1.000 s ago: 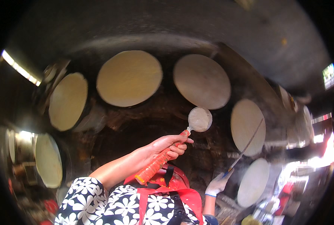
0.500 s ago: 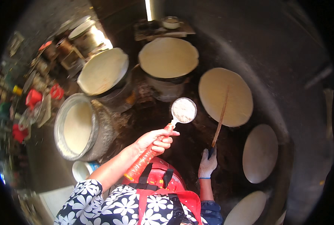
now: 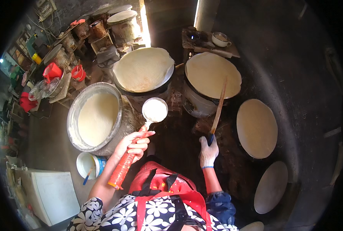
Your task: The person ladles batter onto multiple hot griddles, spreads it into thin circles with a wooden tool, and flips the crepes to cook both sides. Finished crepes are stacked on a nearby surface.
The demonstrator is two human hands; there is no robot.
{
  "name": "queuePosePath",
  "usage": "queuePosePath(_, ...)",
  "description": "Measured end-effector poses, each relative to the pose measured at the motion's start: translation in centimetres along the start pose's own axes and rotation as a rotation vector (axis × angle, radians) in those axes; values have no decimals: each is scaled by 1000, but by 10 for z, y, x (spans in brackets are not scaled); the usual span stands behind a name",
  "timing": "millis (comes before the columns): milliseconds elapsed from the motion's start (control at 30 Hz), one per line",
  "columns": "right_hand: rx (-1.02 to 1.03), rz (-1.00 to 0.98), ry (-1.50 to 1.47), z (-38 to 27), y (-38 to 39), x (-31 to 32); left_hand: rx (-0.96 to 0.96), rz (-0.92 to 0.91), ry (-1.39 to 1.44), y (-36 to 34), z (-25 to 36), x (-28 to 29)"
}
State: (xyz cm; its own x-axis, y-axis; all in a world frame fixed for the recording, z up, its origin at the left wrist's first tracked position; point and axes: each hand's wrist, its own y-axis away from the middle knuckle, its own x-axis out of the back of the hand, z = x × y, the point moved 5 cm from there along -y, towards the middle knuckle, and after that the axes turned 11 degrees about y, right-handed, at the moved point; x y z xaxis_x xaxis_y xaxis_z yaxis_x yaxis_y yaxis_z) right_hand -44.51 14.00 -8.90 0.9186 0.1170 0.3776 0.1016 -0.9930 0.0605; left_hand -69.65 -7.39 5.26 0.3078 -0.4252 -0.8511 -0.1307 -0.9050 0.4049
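Observation:
My bare left hand [image 3: 132,148] is closed around the red-wrapped handle of a metal ladle [image 3: 154,109] heaped with white batter or paste, just right of a large pot of pale batter [image 3: 96,119]. My white-gloved right hand [image 3: 209,152] grips a long flat wooden stick [image 3: 218,111], whose tip overlaps a round pale sheet [image 3: 212,75] on a drum-like griddle. Another sheet [image 3: 142,69] lies on the middle griddle, and one more [image 3: 256,129] is at the right.
Another griddle [image 3: 269,186] stands lower right. A white-blue bucket [image 3: 98,166] and a white box [image 3: 52,196] are lower left. Red buckets [image 3: 78,73] and cluttered stands line the upper left. A shelf [image 3: 233,52] with a bowl is at the back, beside a dark curved wall [image 3: 294,65].
The view has swung leftward, bringing the batter pot, bucket and clutter into sight as the ring of griddles shifted right. Both hands keep their tools and have risen slightly in the picture.

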Motion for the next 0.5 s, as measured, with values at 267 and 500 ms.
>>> queuePosePath(267,100,-14,214,-109,-118,-194,-148,47,-48,31,133,-47)
queuePosePath(500,-1,-16,422,-185,-181,-323,-215,-23,32,73,238,-72)
